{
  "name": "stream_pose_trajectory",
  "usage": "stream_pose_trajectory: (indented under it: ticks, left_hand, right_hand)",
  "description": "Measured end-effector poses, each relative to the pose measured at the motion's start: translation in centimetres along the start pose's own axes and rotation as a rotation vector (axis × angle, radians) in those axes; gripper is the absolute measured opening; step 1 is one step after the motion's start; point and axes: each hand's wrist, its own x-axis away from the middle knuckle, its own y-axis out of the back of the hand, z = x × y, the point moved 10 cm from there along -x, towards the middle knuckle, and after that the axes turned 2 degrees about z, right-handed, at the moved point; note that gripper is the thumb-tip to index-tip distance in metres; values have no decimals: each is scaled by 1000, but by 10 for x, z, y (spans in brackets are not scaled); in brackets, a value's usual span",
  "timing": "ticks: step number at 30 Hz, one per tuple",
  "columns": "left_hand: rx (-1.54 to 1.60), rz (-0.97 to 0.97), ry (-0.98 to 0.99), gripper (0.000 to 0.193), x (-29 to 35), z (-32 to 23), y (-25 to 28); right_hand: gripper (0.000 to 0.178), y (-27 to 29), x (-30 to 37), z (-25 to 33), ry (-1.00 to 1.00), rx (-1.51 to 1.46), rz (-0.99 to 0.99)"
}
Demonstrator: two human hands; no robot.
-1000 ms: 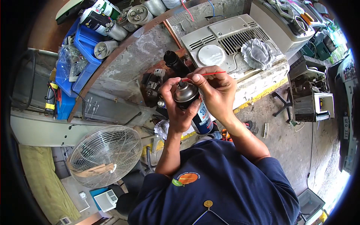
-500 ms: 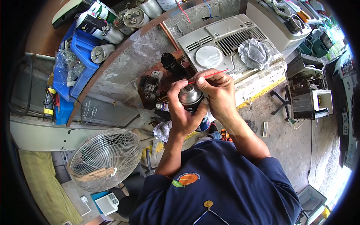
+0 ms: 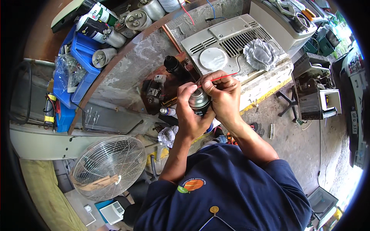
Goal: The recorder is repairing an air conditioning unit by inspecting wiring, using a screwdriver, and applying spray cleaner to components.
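Observation:
Just in front of my chest, my left hand [image 3: 189,115] is wrapped round a spray can [image 3: 199,99] with a silver domed top and a dark body. My right hand [image 3: 224,99] pinches a thin red straw [image 3: 225,76] between thumb and fingers, right above the can's top. The straw's outer end sticks out to the right past the knuckles. Its inner end lies by the left fingertips, and whether it sits in the nozzle is hidden by my fingers. A smaller can [image 3: 165,111] with a pale cap stands left of my left wrist.
Beyond my hands lies a vented grey panel [image 3: 235,57] bearing a white disc [image 3: 213,59] and a crumpled cloth [image 3: 260,54]. A black bottle [image 3: 174,64] and an electrical contactor [image 3: 154,92] are left of it. A wire-caged fan [image 3: 108,166] and blue bin [image 3: 86,52] stand left.
The can and both hands have shifted slightly right and down in the picture. The straw's outer end reaches a little further right; the surroundings have shifted slightly with the head.

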Motion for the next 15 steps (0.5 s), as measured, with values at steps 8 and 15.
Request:
stream_pose_trajectory:
  ticks: [8,15]
  left_hand:
    - [18,-86,64,75,3,-3,6]
    - [33,-109,26,72,3,-1,2]
  right_hand:
    - [8,-2,5,4,-26,57,-28]
    - [9,-2,8,2,-64,-42,-103]
